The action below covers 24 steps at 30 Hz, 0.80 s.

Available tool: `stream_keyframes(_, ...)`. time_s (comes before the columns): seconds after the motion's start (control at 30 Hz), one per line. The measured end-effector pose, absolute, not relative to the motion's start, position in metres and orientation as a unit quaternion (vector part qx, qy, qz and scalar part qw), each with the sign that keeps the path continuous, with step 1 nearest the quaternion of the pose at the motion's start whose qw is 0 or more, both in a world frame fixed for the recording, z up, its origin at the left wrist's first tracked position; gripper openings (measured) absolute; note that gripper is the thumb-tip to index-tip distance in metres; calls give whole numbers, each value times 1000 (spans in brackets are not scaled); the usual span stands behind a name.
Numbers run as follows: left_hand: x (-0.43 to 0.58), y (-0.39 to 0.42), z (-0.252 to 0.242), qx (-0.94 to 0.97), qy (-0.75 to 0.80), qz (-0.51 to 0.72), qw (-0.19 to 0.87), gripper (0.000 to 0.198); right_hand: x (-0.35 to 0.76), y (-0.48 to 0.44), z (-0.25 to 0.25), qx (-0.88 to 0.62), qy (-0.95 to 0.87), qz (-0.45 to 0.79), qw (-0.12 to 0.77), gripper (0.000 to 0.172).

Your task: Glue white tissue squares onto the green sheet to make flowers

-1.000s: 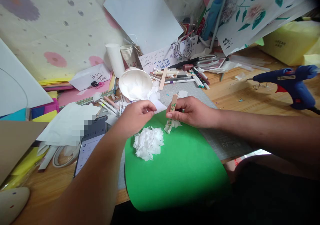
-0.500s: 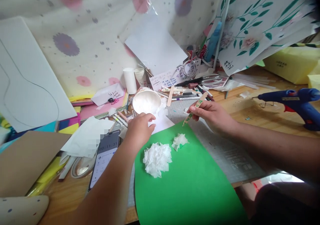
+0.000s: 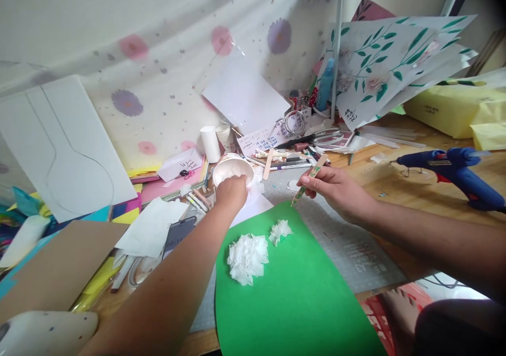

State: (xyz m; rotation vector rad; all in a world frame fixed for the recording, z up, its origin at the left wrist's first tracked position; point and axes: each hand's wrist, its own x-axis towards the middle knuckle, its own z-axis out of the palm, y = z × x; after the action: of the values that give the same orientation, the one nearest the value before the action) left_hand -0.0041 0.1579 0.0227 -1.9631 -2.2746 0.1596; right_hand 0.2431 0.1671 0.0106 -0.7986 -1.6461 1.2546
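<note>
My left hand (image 3: 232, 193) is at the near rim of a white paper bowl (image 3: 242, 164), its fingertips reaching inside and hidden from view. A patterned wooden stick (image 3: 317, 167) is pinched in my right hand (image 3: 324, 187), its lower tip over the top edge of a green sheet (image 3: 292, 292). On that sheet lie a large cluster of white paper pieces (image 3: 248, 258) and a smaller white cluster (image 3: 280, 231) to its upper right. A white paper (image 3: 253, 206) shows between the bowl and the green sheet.
A blue glue gun (image 3: 454, 171) lies at the right. Behind the bowl are paper cups (image 3: 210, 144), pens (image 3: 292, 161) and a plain wooden stick (image 3: 268, 164). At the left are a phone (image 3: 179, 233), brown cardboard (image 3: 59, 266) and a board with a drawn outline (image 3: 71, 150).
My left hand has moved up and forward to the bowl, and its fingers now reach inside. My right hand still holds the patterned stick. The camera view has shifted.
</note>
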Motion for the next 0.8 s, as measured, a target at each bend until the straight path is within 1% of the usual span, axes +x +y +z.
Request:
stream_keyframes(0.17, -12, 143, 26, -658, -752, 29, 4, 31, 244, 167, 12, -323, -666, 508, 440, 34)
stream_keyframes(0.3, -18, 123, 29, -661, -746, -9, -83, 31, 244, 168, 10, -325, -668, 507, 436, 34)
stream_keyframes(0.43, -25, 112, 30, -656, -738, -56, -147, 39, 242, 167, 10, -321, -677, 508, 425, 33)
stream_keyframes(0.6, -28, 109, 35, -679, -713, -79, -156, 36, 241, 164, 13, -317, -684, 504, 421, 33)
stream_keyframes(0.8, -18, 111, 31, -712, -689, -87, -101, 19, 244, 165, 11, -324, -683, 496, 427, 32)
